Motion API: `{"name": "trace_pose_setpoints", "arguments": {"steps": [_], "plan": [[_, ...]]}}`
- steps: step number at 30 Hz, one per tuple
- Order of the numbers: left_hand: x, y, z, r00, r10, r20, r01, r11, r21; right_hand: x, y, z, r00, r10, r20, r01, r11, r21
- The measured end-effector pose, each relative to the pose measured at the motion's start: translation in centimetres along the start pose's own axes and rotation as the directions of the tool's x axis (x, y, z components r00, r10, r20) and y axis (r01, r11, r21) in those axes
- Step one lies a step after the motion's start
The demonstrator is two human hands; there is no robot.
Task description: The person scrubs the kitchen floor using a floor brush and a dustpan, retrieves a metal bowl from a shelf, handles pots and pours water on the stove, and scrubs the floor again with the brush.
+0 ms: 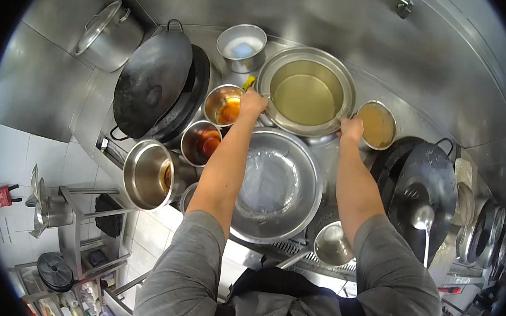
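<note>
- In the head view, the left hand (253, 101) is closed on the left side of a wide-rimmed metal pot (308, 53); the exact grip is partly hidden. A yellow piece (249, 82) shows just beyond this hand.
- The right hand (352, 128) is closed on the pot's right side, its thumb over the rim.
- The pot is near the middle of the back edge of the worktop (330, 163) and holds yellowish liquid (305, 100).
- Between the pot and the worktop's front edge is a big metal basin (308, 188); whether the two touch cannot be told.
- Just right of the pot, near the right hand, is a round bowl (380, 103) of brownish liquid.
- Left of the pot, one small pot (212, 103) with orange-red liquid is beside the left hand; a second small pot (190, 143) is closer to the front edge.
- A steel container (249, 65) is at the back edge, just left of the pot.
- Toward the left edge, a black wok (153, 80) leans tilted; toward the right edge, another wok (433, 182) has a ladle (422, 217) in it.
- A lidded stockpot (119, 42) is by the back left corner.
</note>
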State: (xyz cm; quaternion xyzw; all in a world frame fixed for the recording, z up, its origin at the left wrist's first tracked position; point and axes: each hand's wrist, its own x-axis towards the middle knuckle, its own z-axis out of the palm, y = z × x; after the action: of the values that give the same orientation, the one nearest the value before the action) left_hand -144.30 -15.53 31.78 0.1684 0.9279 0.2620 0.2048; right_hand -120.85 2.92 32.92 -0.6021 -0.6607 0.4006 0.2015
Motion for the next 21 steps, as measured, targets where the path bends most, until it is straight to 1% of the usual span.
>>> {"name": "trace_pose_setpoints", "arguments": {"steps": [2, 3, 4, 5, 6, 7, 8, 10, 11, 12, 14, 15, 16, 17, 18, 20, 21], "plan": [[0.5, 0.2, 0.2, 0.994, -0.095, -0.056, 0.095, 0.995, 0.004, 0.7, -0.5, -0.5, 0.999, 0.016, 0.052, -0.015, 1.000, -0.014], [0.5, 0.3, -0.2, 0.996, -0.066, -0.059, 0.065, 0.998, -0.015, 0.6, -0.5, -0.6, 0.999, 0.002, 0.050, -0.002, 1.000, -0.012], [0.3, 0.5, -0.5, 0.996, -0.062, -0.071, 0.060, 0.998, -0.026, 0.7, -0.3, -0.6, 1.000, 0.001, 0.026, -0.002, 0.999, 0.047], [0.6, 0.7, -0.8, 0.996, -0.070, -0.062, 0.063, 0.993, -0.101, 1.2, -0.9, -0.6, 1.000, -0.003, 0.002, 0.002, 0.994, 0.110], [0.6, 0.7, -0.7, 0.996, -0.080, -0.043, 0.072, 0.983, -0.171, 1.8, -1.3, -0.9, 1.000, -0.014, 0.000, 0.014, 0.994, 0.112], [0.6, 0.6, -0.6, 0.994, -0.089, -0.062, 0.072, 0.969, -0.234, 2.8, -1.9, -1.3, 0.998, -0.040, 0.047, 0.035, 0.994, 0.101], [0.6, 0.7, -0.6, 0.994, -0.084, -0.071, 0.065, 0.969, -0.237, 3.5, -2.5, -1.4, 0.994, -0.061, 0.094, 0.052, 0.994, 0.093], [0.5, 0.3, -0.9, 0.984, -0.145, -0.103, 0.083, 0.886, -0.457, 3.1, -5.7, -2.6, 0.992, -0.095, 0.084, 0.088, 0.992, 0.090], [-1.5, 1.9, -2.6, 0.974, -0.198, -0.106, 0.117, 0.851, -0.512, 2.8, -7.1, -3.3, 0.990, -0.123, 0.073, 0.117, 0.990, 0.073], [-1.8, 2.1, -2.8, 0.974, -0.199, -0.108, 0.118, 0.852, -0.510, 3.1, -7.7, -3.4, 0.990, -0.121, 0.075, 0.116, 0.990, 0.076], [-2.4, 2.5, -3.2, 0.971, -0.137, -0.198, -0.032, 0.740, -0.672, 3.9, -8.6, -4.3, 0.973, -0.214, 0.089, 0.186, 0.949, 0.254], [-3.3, 3.1, -3.8, 0.971, -0.136, -0.199, -0.034, 0.740, -0.672, 3.6, -9.4, -5.4, 0.969, -0.210, 0.130, 0.180, 0.961, 0.210], [-4.5, 3.6, -4.2, 0.967, -0.108, -0.230, -0.085, 0.715, -0.694, 3.1, -9.8, -5.9, 0.969, -0.209, 0.130, 0.179, 0.961, 0.210], [-5.3, 4.6, -5.2, 0.959, -0.076, -0.272, -0.149, 0.683, -0.715, 2.9, -10.6, -6.4, 0.961, -0.255, 0.109, 0.220, 0.941, 0.258], [-6.1, 5.0, -6.0, 0.959, -0.074, -0.275, -0.153, 0.681, -0.716, 2.4, -11.3, -7.1, 0.952, -0.292, 0.089, 0.253, 0.919, 0.301], [-8.1, 6.0, -7.6, 0.962, -0.119, -0.247, -0.142, 0.555, -0.820, 1.0, -13.1, -9.2, 0.945, -0.309, 0.109, 0.259, 0.909, 0.325], [-9.6, 6.7, -8.9, 0.971, -0.146, -0.191, -0.083, 0.538, -0.839, 0.2, -13.7, -10.1, 0.937, -0.324, 0.132, 0.263, 0.900, 0.347]]}}
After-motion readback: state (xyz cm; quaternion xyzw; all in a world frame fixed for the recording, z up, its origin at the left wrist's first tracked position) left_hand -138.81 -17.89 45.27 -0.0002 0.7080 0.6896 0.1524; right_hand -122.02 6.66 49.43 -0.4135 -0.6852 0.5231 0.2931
